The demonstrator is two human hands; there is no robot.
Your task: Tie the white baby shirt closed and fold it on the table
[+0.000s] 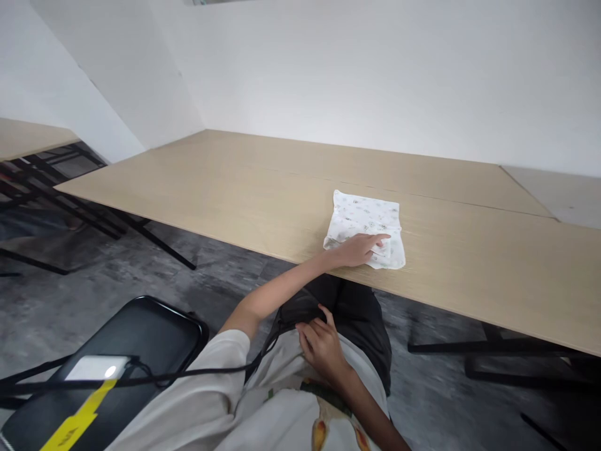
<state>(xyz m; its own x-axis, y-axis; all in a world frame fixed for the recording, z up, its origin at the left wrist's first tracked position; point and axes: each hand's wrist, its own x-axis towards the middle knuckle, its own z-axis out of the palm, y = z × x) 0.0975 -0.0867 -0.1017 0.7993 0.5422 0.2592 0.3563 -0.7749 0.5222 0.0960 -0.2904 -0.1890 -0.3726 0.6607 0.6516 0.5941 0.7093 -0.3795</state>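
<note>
A white cloth [367, 210] with a small scattered print lies spread on the wooden table near its front edge. A smaller folded layer of it shows beside my fingers. Reaching over from the left, my left hand [357, 249] rests palm down on the cloth's near part, its fingers stretched forward. What lies under the palm is hidden. My right hand [323, 344] is at my lap, against my shirt and dark trousers. Its fingers are loosely bent and apart, and it holds nothing that I can see.
The long wooden table [235, 188] runs along a white wall [366, 75]. At lower left, a black folding chair [154, 332] carries a white device [96, 368] with a yellow tag [82, 413]. A black cable [201, 373] runs from the chair side across my lap.
</note>
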